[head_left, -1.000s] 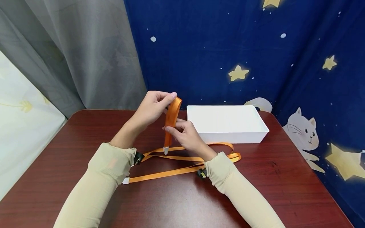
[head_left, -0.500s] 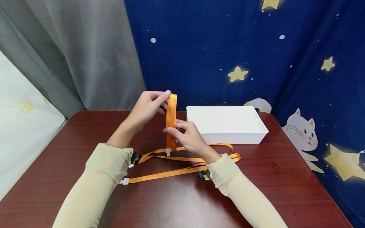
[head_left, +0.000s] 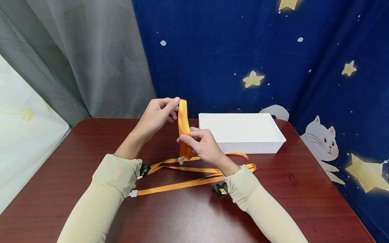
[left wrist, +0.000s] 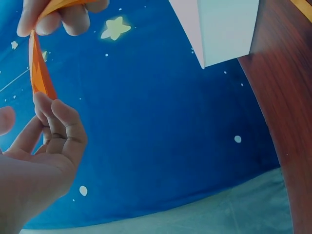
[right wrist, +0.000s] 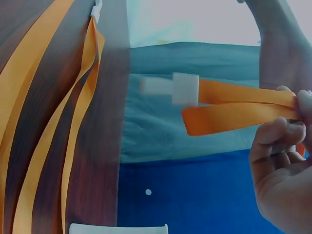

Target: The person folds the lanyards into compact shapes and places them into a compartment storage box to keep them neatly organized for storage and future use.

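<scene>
A folded orange lanyard (head_left: 183,118) hangs upright above the table, with a white plastic clip (head_left: 181,160) at its lower end. My left hand (head_left: 158,113) pinches the fold at the top between thumb and fingers. Lower down, my right hand (head_left: 202,143) grips the layers with its thumb in front. From the right wrist view, the clip (right wrist: 185,89) and a loose folded end stick out past the right hand (right wrist: 280,170). In the left wrist view, a taut orange strip (left wrist: 41,68) runs between both hands.
More orange lanyards (head_left: 182,185) lie in long loops on the brown table (head_left: 170,216) beneath the hands, one with a white clip (head_left: 133,193) at the left. Behind them on the right stands a white box (head_left: 249,147). Curtains (head_left: 212,50) hang beyond the far table edge.
The top of the lanyard has shifted left with my left hand, and the strip has turned and straightened. My right hand has moved slightly right, still gripping it. The lanyards on the table stay put.
</scene>
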Motion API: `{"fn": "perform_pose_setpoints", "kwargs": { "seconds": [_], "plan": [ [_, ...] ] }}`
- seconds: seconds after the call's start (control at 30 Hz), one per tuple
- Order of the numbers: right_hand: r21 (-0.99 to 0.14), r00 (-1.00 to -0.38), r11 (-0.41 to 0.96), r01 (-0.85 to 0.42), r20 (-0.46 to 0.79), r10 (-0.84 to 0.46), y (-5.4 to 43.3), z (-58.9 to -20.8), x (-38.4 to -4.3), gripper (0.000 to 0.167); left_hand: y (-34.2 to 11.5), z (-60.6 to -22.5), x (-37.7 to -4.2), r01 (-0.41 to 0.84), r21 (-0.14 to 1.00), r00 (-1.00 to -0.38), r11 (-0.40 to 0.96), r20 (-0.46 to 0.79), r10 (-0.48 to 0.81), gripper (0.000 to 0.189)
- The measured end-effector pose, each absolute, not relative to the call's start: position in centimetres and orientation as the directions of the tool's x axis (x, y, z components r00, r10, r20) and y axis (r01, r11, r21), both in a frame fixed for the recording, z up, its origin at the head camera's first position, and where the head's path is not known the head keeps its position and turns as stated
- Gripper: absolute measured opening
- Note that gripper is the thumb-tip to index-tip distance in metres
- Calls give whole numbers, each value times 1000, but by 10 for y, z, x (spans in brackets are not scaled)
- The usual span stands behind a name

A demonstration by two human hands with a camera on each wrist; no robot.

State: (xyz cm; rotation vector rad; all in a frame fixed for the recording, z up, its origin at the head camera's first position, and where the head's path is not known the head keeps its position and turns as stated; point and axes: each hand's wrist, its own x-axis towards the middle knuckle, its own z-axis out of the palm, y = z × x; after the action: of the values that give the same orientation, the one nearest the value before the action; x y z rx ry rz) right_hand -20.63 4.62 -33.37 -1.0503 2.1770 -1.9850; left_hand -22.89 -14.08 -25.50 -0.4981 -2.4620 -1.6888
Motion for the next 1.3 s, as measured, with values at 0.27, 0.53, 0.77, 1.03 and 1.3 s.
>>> {"fn": "perform_pose_setpoints", "kwargs": {
  "seconds": [0.27,0.53,0.77,1.03,1.3],
  "plan": [
    [-929,-785,-101,-357,357,-506,50,-331,-203,29,-142,-262,-232,341,879,-937,334,289,195,42],
    [-929,-782,-113,-353,359,-510,55,-332,-201,31,-141,-267,-232,326,886,-942,331,272,198,43],
    [-916,-770,-123,-381,388,-506,59,-328,-200,33,-140,-273,-231,327,881,-941,341,269,206,44],
    [-889,-768,-89,-448,434,-470,64,-321,-199,31,-134,-283,-229,385,856,-918,346,317,238,39],
    [-866,-756,-81,-493,473,-451,67,-315,-197,29,-130,-288,-228,421,838,-902,348,347,256,40]
  ]
}}
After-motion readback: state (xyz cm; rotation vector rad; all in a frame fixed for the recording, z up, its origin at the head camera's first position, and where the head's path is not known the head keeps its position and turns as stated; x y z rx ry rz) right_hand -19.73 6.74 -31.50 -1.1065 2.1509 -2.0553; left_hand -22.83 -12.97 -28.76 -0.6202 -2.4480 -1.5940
